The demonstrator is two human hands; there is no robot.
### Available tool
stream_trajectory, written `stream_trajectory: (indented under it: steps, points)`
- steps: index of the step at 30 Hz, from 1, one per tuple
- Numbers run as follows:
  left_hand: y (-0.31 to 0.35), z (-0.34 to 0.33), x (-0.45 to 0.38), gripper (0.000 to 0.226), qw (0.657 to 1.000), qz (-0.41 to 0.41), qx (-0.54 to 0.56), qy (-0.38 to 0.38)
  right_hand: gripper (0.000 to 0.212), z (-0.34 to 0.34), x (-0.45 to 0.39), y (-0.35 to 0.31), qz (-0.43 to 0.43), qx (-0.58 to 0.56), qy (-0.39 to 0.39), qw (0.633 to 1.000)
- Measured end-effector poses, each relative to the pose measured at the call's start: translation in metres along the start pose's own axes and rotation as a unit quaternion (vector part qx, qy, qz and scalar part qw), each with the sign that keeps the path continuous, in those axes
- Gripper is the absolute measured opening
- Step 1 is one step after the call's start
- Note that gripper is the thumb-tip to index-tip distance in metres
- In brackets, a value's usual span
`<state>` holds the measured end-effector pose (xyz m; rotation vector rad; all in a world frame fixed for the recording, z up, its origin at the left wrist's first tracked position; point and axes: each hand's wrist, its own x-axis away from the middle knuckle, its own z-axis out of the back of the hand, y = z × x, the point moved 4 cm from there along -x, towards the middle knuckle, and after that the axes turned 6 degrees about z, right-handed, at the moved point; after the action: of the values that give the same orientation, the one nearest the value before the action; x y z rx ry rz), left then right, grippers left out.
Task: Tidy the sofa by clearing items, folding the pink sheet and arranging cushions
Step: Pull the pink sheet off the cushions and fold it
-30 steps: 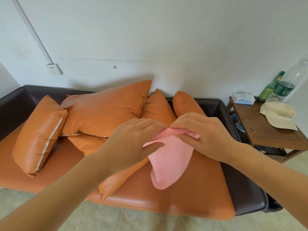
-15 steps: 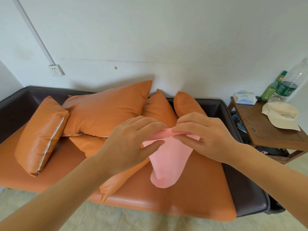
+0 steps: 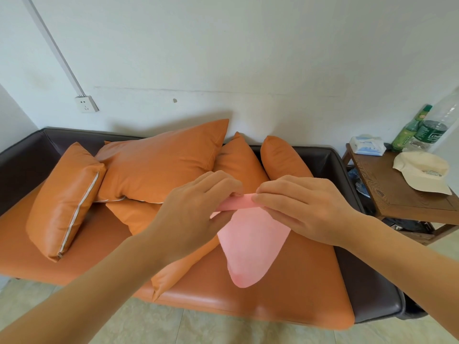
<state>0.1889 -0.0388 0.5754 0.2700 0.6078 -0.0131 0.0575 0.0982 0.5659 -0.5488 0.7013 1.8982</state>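
White wall [image 3: 248, 45], tiled floor [image 3: 173, 328], wooden side table [image 3: 402, 197]

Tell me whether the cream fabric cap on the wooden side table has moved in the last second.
No. The cream fabric cap lies where it did on the wooden side table, just in front of the green bottle.

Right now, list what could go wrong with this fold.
1. Both hands, left hand and right hand, pinch only the top edge of the pink sheet; the hanging part could skew the fold.
2. The cushions lie piled on the sofa, leaving little flat room.
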Motion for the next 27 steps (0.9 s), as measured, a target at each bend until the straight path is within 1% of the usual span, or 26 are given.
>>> stream_trajectory:
  steps: [2,4,6,8,10,12,16,19,22,25,27]
  points:
    - [-0.0024,0.0003,-0.0005,0.025,0.999,0.019,-0.003,-0.032,0.025,-0.0003,0.0005,-0.0010,0.005,0.011,0.006,1.000]
    - [-0.0049,-0.0004,0.0008,0.024,0.998,0.007,-0.014,-0.067,0.024,-0.0013,0.0003,-0.0011,0.009,0.020,0.001,1.000]
    - [-0.0056,-0.0022,0.0027,0.023,0.996,-0.013,-0.021,-0.087,0.019,-0.0022,-0.0008,-0.0007,0.003,0.001,-0.009,1.000]
    - [-0.0047,-0.0029,0.0038,0.024,0.996,-0.019,-0.008,-0.088,0.020,-0.0017,-0.0017,0.0007,-0.027,-0.038,-0.028,0.998]
    - [-0.0038,-0.0031,0.0045,0.026,0.997,-0.017,0.012,-0.079,0.030,-0.0018,-0.0003,0.0029,-0.066,-0.066,-0.062,0.994]
    - [-0.0032,-0.0021,0.0055,0.028,0.997,-0.014,0.025,-0.071,0.033,-0.0025,0.0021,0.0029,-0.081,-0.077,-0.077,0.991]
    - [-0.0027,-0.0006,0.0046,0.033,0.998,-0.005,0.009,-0.068,0.026,-0.0048,0.0018,0.0001,-0.049,-0.051,-0.038,0.997]
    - [-0.0024,0.0006,0.0030,0.028,0.998,-0.008,0.006,-0.069,0.024,-0.0034,0.0011,-0.0013,-0.036,-0.036,0.000,0.999]
    - [-0.0028,0.0008,0.0039,0.028,0.997,-0.016,0.011,-0.072,0.024,-0.0011,0.0012,-0.0020,-0.034,-0.029,0.022,0.999]
    - [-0.0023,-0.0016,0.0071,0.028,0.996,-0.010,0.030,-0.084,0.021,0.0006,-0.0007,-0.0021,-0.051,-0.038,0.011,0.998]
    - [-0.0036,-0.0033,0.0092,0.029,0.995,-0.006,0.055,-0.083,0.030,0.0014,-0.0008,-0.0003,-0.093,-0.061,-0.018,0.994]
